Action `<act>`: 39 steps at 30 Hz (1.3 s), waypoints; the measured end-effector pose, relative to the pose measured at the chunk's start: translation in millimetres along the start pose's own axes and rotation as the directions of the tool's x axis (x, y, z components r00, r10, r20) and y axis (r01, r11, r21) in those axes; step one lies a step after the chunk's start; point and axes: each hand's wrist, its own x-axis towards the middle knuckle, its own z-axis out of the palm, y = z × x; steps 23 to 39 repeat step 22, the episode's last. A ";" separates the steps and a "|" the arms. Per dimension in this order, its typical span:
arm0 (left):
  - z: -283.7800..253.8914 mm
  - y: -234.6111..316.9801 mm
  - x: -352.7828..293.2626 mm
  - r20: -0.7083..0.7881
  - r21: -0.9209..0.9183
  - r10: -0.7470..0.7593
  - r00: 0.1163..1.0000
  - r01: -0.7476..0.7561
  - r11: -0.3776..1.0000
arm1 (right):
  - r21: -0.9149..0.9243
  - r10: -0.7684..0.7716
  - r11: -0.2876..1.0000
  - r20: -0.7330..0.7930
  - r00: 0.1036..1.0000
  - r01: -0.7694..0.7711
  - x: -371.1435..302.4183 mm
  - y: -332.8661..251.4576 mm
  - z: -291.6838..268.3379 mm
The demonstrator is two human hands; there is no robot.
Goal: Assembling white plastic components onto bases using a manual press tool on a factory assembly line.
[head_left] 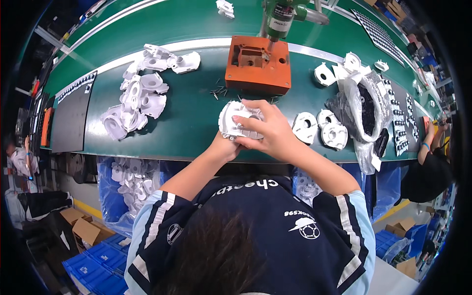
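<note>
Between my two hands, above the near part of the green bench, is a white moulded plastic housing (227,121) with a curved rim. My left hand (225,146) supports it from below, its fingers mostly hidden under the part. From the right, my right hand (270,129) grips the housing, with fingers lying over its top and the thumb along the near edge. Just beyond it are several small metal pins (220,92), loose on the bench. Behind the pins stands an orange fixture block (258,73) with a recess in its top, under a green press (280,19).
A heap of white housings (140,96) lies on the left. Round white parts (334,135) lie at right, beside a clear plastic bag (364,110). Trays of black-tipped pieces (399,115) stand further right. Blue bins (115,191) sit below the bench edge. Another person (427,172) works at far right.
</note>
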 end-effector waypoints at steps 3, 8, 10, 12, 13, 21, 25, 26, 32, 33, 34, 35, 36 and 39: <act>-14.5 -8.9 5.9 0.143 0.503 0.181 0.973 -0.229 0.833 | 0.124 0.046 0.991 0.098 0.994 -0.058 -6.0 11.5 -7.5; -33.2 34.9 21.8 0.268 -0.013 -0.277 0.923 0.291 0.957 | 0.464 0.112 0.869 0.152 0.982 -0.171 -10.0 19.2 -29.4; -26.5 42.6 19.5 0.282 0.066 -0.357 0.890 0.354 0.933 | 0.525 0.199 0.798 0.233 0.952 -0.296 -14.6 10.0 -36.1; -8.6 36.3 18.4 0.118 0.295 -0.380 0.918 0.333 0.896 | 0.524 0.221 0.779 0.285 0.933 -0.345 -21.6 4.2 -35.3; 1.2 35.6 17.7 0.111 0.299 -0.415 0.903 0.368 0.880 | 0.516 0.236 0.781 0.278 0.931 -0.351 -26.2 3.1 -38.4; 25.9 62.5 18.5 0.348 0.605 -0.056 0.936 -0.179 0.776 | 0.258 0.469 0.869 -0.164 0.868 -0.421 -62.0 52.4 -96.6; 24.7 74.5 20.5 0.346 0.693 0.080 0.935 -0.312 0.650 | 0.265 0.462 0.871 -0.158 0.872 -0.414 -61.5 55.2 -93.6; 24.7 74.5 20.5 0.346 0.693 0.080 0.935 -0.312 0.650 | 0.265 0.462 0.871 -0.158 0.872 -0.414 -61.5 55.2 -93.6; 24.7 74.5 20.5 0.346 0.693 0.080 0.935 -0.312 0.650 | 0.265 0.462 0.871 -0.158 0.872 -0.414 -61.5 55.2 -93.6; 24.7 74.5 20.5 0.346 0.693 0.080 0.935 -0.312 0.650 | 0.265 0.462 0.871 -0.158 0.872 -0.414 -61.5 55.2 -93.6; 24.7 74.5 20.5 0.346 0.693 0.080 0.935 -0.312 0.650 | 0.265 0.462 0.871 -0.158 0.872 -0.414 -61.5 55.2 -93.6; 24.7 74.5 20.5 0.346 0.693 0.080 0.935 -0.312 0.650 | 0.265 0.462 0.871 -0.158 0.872 -0.414 -61.5 55.2 -93.6; 24.7 74.5 20.5 0.346 0.693 0.080 0.935 -0.312 0.650 | 0.265 0.462 0.871 -0.158 0.872 -0.414 -61.5 55.2 -93.6; 24.7 74.5 20.5 0.346 0.693 0.080 0.935 -0.312 0.650 | 0.265 0.462 0.871 -0.158 0.872 -0.414 -61.5 55.2 -93.6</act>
